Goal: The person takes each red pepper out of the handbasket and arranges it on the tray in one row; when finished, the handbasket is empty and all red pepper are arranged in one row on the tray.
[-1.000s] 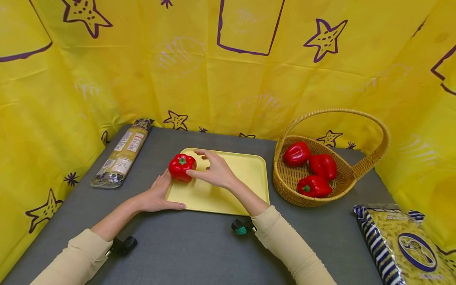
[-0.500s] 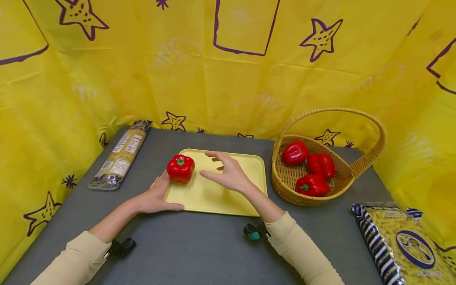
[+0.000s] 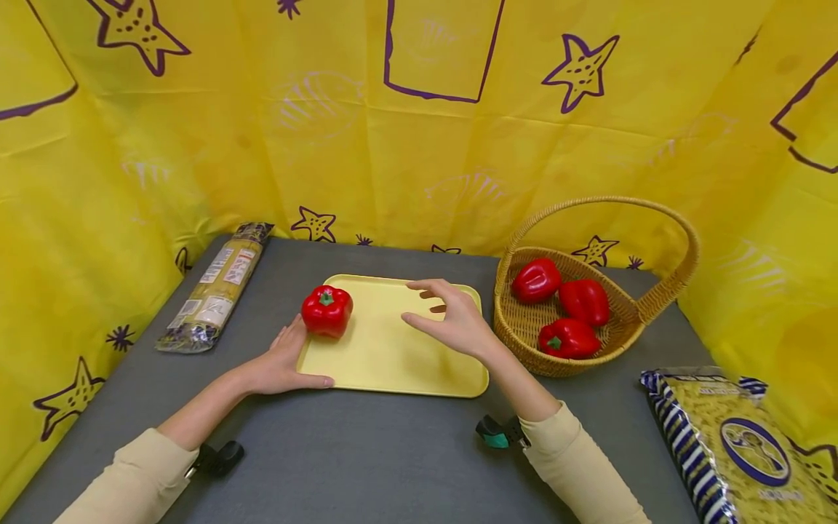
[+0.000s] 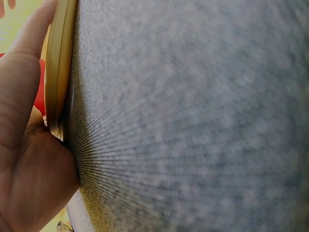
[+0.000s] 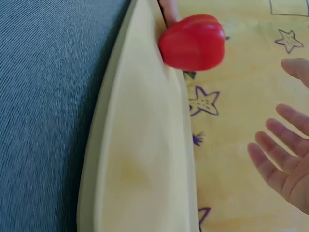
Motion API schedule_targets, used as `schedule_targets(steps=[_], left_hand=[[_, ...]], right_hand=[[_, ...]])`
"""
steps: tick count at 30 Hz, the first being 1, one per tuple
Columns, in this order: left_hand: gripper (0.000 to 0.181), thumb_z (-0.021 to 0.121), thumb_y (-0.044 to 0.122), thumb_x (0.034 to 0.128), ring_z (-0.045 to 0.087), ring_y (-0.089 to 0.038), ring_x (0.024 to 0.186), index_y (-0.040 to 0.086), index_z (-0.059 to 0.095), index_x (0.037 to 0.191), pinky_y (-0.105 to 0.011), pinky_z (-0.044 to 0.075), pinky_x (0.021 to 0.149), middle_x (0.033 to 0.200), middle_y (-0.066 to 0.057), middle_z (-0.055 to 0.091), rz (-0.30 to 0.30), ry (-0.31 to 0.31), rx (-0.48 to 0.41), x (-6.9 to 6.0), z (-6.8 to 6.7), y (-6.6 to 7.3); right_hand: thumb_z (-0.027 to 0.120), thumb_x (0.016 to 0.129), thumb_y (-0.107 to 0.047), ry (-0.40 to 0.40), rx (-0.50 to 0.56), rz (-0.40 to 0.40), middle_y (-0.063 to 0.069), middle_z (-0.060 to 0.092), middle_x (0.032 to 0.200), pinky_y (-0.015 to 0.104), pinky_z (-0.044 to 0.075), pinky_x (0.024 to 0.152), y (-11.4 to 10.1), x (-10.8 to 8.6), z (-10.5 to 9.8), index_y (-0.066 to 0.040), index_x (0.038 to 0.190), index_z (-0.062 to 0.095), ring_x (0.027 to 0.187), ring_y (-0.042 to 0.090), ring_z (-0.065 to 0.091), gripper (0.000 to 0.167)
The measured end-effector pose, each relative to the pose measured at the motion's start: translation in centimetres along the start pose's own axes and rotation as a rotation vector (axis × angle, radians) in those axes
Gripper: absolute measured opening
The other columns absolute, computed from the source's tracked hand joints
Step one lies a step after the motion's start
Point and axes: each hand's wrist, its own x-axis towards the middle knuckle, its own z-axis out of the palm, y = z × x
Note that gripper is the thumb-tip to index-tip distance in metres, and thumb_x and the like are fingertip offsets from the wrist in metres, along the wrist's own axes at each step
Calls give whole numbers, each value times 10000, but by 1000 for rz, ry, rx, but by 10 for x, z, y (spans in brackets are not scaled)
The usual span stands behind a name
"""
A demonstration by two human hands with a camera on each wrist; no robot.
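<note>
A red bell pepper [image 3: 327, 311] stands with its green stem up on the left end of a pale yellow tray [image 3: 399, 378]. My left hand [image 3: 278, 364] lies at the tray's near left corner, its straight thumb [image 4: 34, 34] along the front rim and its fingers by the left edge, close to the pepper. Over the right part of the tray, my right hand [image 3: 455, 320] hovers with fingers spread and nothing between them. In the right wrist view those loosely extended fingers [image 5: 285, 140] are apart from the pepper.
Right of the tray stands a wicker basket [image 3: 517, 349] with a tall handle, holding 3 red peppers [image 3: 569, 338]. A long noodle packet [image 3: 219, 291] lies at the back left, and a pasta bag [image 3: 727, 444] at the front right. Yellow cloth [image 3: 419, 160] encloses the grey table [image 3: 366, 451].
My right hand has let go of the bell pepper and moved right across the tray. The left hand keeps its place at the tray's corner. The head view has shifted slightly.
</note>
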Motion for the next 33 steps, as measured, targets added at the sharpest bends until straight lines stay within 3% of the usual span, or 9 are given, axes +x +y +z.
schedule_targets(steps=[15,22,33], left_hand=[[1157,772,496,771,-50,-467,1435,49,38,1545,-721,-6,1054,1590,-215,50,-12,-13,-4,-1,-1,0],[1151,770,498,773,-46,-464,1436,67,37,1549,-727,-4,1050,1593,-206,48,-9,-15,-7,0,-1,0],[1149,766,496,777,-46,-465,1435,60,33,1548,-730,-10,1046,1593,-214,39,-15,-25,-11,0,-2,2]], right_hand=[[760,862,-308,-15,-63,53,-31,614,1225,418,531,869,12,-33,-55,-213,1252,628,1094,228,601,423],[769,847,-328,-17,-167,93,-17,629,1215,455,523,871,15,-51,-83,-182,1260,625,1079,213,599,461],[767,850,-250,-19,-366,124,108,642,1214,521,481,903,25,-77,-124,-87,1247,622,1081,331,595,453]])
